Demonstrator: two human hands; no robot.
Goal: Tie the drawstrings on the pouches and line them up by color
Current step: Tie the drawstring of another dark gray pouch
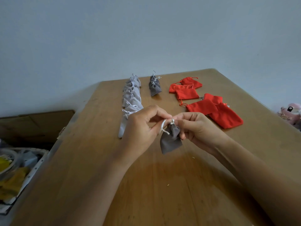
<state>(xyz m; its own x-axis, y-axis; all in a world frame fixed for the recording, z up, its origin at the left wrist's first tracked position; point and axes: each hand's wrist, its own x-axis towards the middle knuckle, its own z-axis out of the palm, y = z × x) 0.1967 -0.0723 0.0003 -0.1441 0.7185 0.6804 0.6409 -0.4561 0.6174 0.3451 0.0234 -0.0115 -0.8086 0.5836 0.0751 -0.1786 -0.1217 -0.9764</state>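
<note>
1. Holding one dark grey pouch [171,141] in the air just above the wooden table [146,185], near its middle. The fabric is soft and matte, the body roughly rectangular, and the neck is gathered.
2. The left hand [143,126] pinches the white drawstring [163,126], a thin twisted cord that loops down over the pouch's upper left corner.
3. The right hand [193,126] pinches the cord at the gathered neck, with its fingers curled behind the pouch's right edge.
4. A light grey row [132,98] runs beyond and left of the held pouch. It has the same matte cloth, white cords and cinched necks. The pouches overlap, so I count at least seven but can't tell exactly. The near end lies behind the left hand.
5. A dark grey row [154,86] lies well beyond the held pouch. It is short and tightly overlapped, about three pouches, exact count unclear.
6. Six red pouches [225,115] lie beyond and right of the held pouch. They are flat rectangles with red cords, and their necks are not gathered. They sit in two loose clusters of three, overlapping.
7. The table has a brown wood grain and a smooth top.
8. Left of the held pouch, off the table edge, are a brown cardboard box [37,121] and a bin of yellow cloth [14,181].
9. A pink plush toy [291,113] sits far right of the held pouch.
</note>
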